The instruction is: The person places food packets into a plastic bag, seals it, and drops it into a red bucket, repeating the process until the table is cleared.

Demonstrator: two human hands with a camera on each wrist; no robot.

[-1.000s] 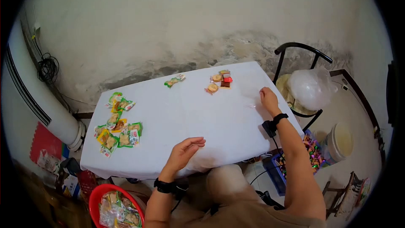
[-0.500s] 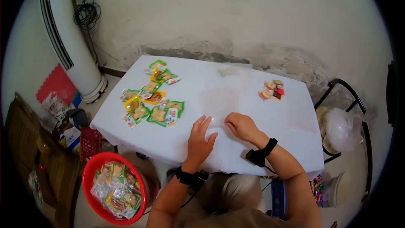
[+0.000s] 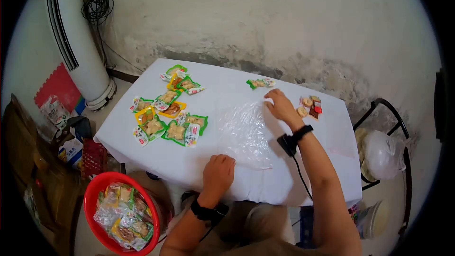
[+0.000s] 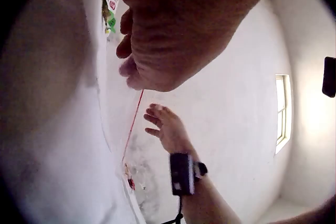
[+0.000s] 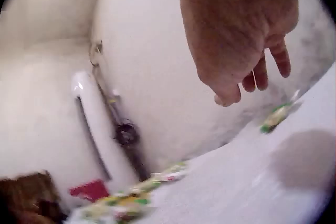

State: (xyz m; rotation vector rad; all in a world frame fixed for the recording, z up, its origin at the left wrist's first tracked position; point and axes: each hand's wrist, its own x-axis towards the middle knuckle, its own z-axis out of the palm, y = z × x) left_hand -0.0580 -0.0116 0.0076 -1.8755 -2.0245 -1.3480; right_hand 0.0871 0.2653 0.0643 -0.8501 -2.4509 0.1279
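A clear plastic bag (image 3: 244,135) with a thin red line along its near edge lies spread over the middle of the white-covered table. My left hand (image 3: 219,178) grips its near left corner with curled fingers; in the left wrist view the red line runs out from under that hand (image 4: 163,40). Over the bag's far right side my right hand (image 3: 283,107) hovers with relaxed, parted fingers and nothing in them. Just beyond its fingertips lies a green-edged snack packet (image 3: 259,83). Small wrapped biscuits (image 3: 302,111) and a red-and-brown packet (image 3: 314,109) lie to its right.
Several green and yellow snack packets (image 3: 175,132) cover the table's left side. A red bucket (image 3: 90,208) full of packets stands on the floor at near left. At right is a black-framed chair (image 3: 385,102) bearing an inflated-looking plastic bag (image 3: 383,154).
My hands were apart, then came together at the middle of the table. The bag now lies flatter, and my right hand has gone forward toward the lone packet. The view has swung right to left.
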